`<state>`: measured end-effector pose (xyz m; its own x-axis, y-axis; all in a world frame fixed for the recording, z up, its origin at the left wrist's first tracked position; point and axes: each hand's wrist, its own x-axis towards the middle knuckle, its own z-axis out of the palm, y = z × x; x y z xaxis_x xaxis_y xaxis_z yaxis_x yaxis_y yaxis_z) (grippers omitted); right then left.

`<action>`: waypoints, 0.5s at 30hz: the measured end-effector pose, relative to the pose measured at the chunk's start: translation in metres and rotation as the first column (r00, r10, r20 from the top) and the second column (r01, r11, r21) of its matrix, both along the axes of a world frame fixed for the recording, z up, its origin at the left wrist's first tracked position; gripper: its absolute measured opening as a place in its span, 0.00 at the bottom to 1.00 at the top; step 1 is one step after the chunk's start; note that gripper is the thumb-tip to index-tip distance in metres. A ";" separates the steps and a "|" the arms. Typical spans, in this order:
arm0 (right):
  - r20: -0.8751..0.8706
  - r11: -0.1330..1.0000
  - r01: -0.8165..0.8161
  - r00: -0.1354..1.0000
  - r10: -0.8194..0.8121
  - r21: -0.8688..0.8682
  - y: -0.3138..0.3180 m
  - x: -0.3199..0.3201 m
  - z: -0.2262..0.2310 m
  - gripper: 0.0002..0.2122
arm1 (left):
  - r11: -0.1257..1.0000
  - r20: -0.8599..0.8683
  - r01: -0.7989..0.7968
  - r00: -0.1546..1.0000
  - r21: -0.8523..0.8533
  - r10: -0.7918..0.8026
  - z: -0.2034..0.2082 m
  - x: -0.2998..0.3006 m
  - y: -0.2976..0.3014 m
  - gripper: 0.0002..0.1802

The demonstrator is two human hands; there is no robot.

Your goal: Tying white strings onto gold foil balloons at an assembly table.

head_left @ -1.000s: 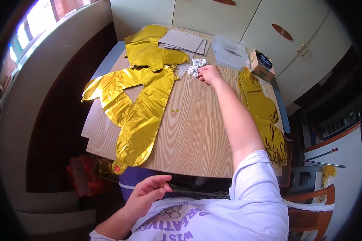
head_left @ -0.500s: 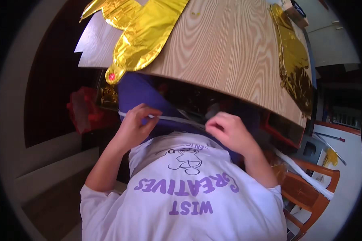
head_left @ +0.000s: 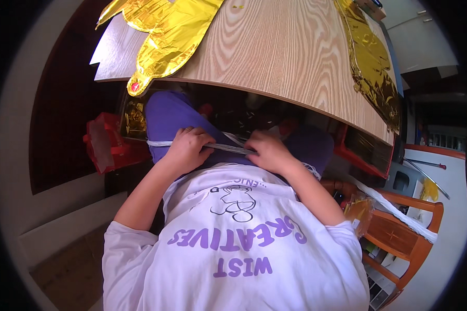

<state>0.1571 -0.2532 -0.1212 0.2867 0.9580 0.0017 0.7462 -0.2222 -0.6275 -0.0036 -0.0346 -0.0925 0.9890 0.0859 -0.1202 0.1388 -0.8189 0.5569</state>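
A thin bundle of white string [head_left: 227, 149] lies stretched across my lap, over purple trousers [head_left: 174, 116]. My left hand [head_left: 188, 149] is closed on the bundle, its end trailing out to the left over my thigh. Farther along, my right hand [head_left: 268, 150] grips the same bundle with curled fingers. A short taut stretch of string shows between the two hands. Some loose strands [head_left: 311, 169] hang by my right thigh. Ahead of my hands, a flat gold foil balloon [head_left: 171, 44] with a reddish spot on its tip overhangs the table edge.
The wood-grain table [head_left: 275, 52] stands just ahead, its edge above my knees. More gold foil [head_left: 371, 57] lies along its right side. Red bags or boxes [head_left: 111, 142] sit low at the left. On the right is a wooden chair [head_left: 399, 233] with a white string hank [head_left: 399, 210] draped over it.
My right hand has moved left and closed on the string, nearer to my left hand. My left hand has shifted slightly and wrapped around the bundle. The view has shifted a little.
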 end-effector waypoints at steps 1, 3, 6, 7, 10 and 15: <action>0.070 0.999 -0.035 0.997 0.036 -0.003 0.003 -0.005 -0.009 0.07 | 1.000 -0.006 0.001 1.000 -0.001 -0.001 0.000 0.000 0.001 0.12; 0.199 0.996 -0.090 0.976 0.084 0.023 0.008 -0.010 -0.018 0.05 | 1.000 -0.024 -0.008 1.000 0.000 0.008 0.000 -0.001 0.003 0.12; 0.193 0.998 -0.068 0.979 0.064 0.011 0.007 -0.008 -0.017 0.05 | 0.999 -0.048 -0.031 0.998 -0.014 0.031 -0.001 -0.003 0.006 0.12; 0.141 0.998 -0.039 0.989 0.032 0.046 0.007 -0.008 -0.015 0.05 | 0.999 -0.056 -0.041 0.998 -0.024 0.040 -0.003 -0.004 0.007 0.11; 0.025 0.993 0.030 0.999 -0.032 0.111 0.004 -0.004 -0.006 0.05 | 0.999 -0.064 -0.040 0.997 -0.033 0.038 -0.003 -0.001 0.008 0.12; -0.071 0.992 0.065 0.996 -0.058 0.111 0.009 0.000 0.004 0.06 | 0.994 0.057 -0.031 0.998 -0.102 0.037 -0.003 0.008 0.004 0.12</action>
<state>0.1567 -0.2440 -0.1174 0.3482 0.9333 0.0874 0.6884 -0.1913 -0.6997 0.0041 -0.0304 -0.0955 0.9913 0.1099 -0.0722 0.1305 -0.7535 0.6443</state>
